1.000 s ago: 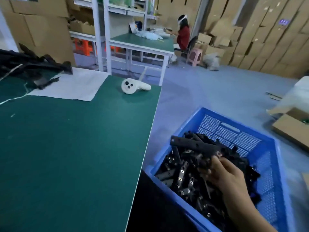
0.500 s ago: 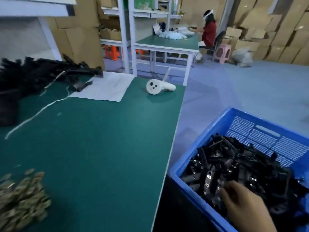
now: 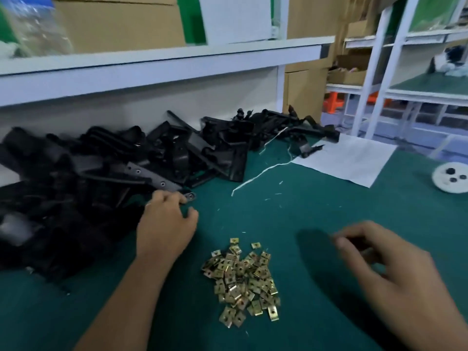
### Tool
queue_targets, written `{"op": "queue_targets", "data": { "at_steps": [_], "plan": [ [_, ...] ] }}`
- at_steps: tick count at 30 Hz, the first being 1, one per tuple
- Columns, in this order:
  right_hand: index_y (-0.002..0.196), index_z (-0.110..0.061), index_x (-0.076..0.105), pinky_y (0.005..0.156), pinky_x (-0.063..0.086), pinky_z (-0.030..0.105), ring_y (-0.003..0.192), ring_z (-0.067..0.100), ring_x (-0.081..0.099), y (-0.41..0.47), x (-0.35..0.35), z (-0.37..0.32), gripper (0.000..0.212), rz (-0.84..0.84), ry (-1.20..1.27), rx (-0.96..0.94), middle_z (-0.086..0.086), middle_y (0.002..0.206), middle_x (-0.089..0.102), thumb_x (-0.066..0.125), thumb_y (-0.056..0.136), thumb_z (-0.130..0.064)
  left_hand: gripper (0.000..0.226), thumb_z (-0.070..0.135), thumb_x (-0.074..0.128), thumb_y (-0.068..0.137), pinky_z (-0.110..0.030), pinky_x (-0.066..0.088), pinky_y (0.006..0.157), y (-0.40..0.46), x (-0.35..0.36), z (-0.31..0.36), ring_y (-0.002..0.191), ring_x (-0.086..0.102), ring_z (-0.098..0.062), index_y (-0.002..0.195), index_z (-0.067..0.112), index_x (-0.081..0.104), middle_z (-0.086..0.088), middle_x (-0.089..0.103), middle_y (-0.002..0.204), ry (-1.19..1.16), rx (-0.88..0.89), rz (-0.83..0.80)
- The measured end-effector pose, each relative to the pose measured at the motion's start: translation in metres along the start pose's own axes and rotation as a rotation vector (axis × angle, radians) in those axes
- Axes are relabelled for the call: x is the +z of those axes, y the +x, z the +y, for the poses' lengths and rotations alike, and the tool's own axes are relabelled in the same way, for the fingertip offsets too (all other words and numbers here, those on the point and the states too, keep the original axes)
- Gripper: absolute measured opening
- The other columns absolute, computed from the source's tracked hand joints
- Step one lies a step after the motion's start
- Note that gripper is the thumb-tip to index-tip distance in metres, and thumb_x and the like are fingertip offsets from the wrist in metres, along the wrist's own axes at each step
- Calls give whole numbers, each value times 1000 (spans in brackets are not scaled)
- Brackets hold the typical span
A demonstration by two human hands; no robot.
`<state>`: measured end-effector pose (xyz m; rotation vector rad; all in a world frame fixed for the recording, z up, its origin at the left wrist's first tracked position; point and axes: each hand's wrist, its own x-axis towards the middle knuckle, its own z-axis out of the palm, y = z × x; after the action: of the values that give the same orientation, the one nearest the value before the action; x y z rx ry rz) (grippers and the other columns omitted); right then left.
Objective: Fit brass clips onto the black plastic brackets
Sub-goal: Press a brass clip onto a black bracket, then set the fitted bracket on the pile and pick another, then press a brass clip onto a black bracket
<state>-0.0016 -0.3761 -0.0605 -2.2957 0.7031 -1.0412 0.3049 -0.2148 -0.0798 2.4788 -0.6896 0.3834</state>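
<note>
Presently, one view only, the head camera, looking down at the workbench.

Work surface: flat green mat-covered bench (image 3: 316, 224), filling the lower frame.

Clips: loose pile of small square brass sheet-metal clips (image 3: 240, 277), each with a centre hole, lying on the mat at 6 o'clock from frame centre, between the two hands and touching neither.

Brackets: large heap of long black moulded plastic brackets (image 3: 106, 168), spread from 9 o'clock round to 1 o'clock along the back of the bench, against the pale rear panel.

Selected bracket: one flat black plastic strip with a row of metal-ringed holes (image 3: 157, 179), lying on the near edge of the heap and slanting down to the right, its end at the left fingertips.

Left hand (image 3: 164, 229): at 8 o'clock, palm down, fingers curled onto the end of the holed strip; the thumb stands apart to the right. Whether it grips or merely touches the strip cannot be told.

Right hand (image 3: 395, 272): at 4 o'clock, over the mat, blurred by motion; fingers loosely bent and holding nothing visible. Well apart from the brackets, near the clip pile.

String: thin white cord (image 3: 260, 173), trailing from the heap onto the mat at 12 o'clock.

Paper: white sheet (image 3: 347, 160), flat on the mat at 2 o'clock, its far corner under the heap's right end.

Round item: white plastic disc-shaped object with dark buttons (image 3: 450, 177), at 3 o'clock by the frame edge.

Shelf: white rail (image 3: 177, 64) above the heap, with brown cardboard boxes (image 3: 121, 19) on it.
</note>
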Motion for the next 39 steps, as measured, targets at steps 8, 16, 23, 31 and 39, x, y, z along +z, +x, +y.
{"op": "queue_targets", "data": {
  "at_steps": [8, 16, 23, 31, 39],
  "plan": [
    [90, -32, 63, 80, 55, 43, 86, 11, 64, 97, 110, 7, 7, -265, -46, -52, -15, 92, 69, 62, 97, -31, 36, 25, 59, 95, -47, 50, 96, 12, -5, -12, 116, 57, -33, 129, 17, 69, -10, 67, 123, 81, -80, 111],
    [97, -41, 77, 80, 47, 24, 93, 7, 67, 109, 118, 1, 18, -634, 277, -127, -14, 93, 74, 65, 102, -28, 38, 19, 55, 100, -41, 45, 103, 14, 7, -10, 115, 51, -14, 133, 33, 65, 15, 60, 118, -91, 295, 52],
    [108, -40, 77, 86, 50, 28, 96, 10, 62, 94, 126, -11, 16, -762, 235, -262, -13, 94, 60, 76, 93, -34, 46, 43, 36, 108, -59, 4, 127, 14, 23, -10, 142, 36, -13, 154, 46, 39, 21, 43, 146, 94, 291, -225],
    [88, -33, 72, 83, 47, 22, 93, 8, 58, 97, 123, -12, 13, -794, 215, -198, -14, 95, 59, 83, 87, -26, 48, 51, 62, 85, -48, 33, 106, 14, 20, -1, 117, 55, -22, 132, 39, 60, 4, 58, 120, 122, 75, -95],
    [94, -5, 58, 63, 53, 27, 68, 13, 62, 107, 125, -3, 10, -409, 645, 118, 4, 77, 70, 65, 101, -7, 45, 40, 74, 78, -21, 43, 82, 7, 9, -3, 95, 56, 7, 121, 43, 62, 22, 48, 109, -165, 173, -163]
  ]
}}
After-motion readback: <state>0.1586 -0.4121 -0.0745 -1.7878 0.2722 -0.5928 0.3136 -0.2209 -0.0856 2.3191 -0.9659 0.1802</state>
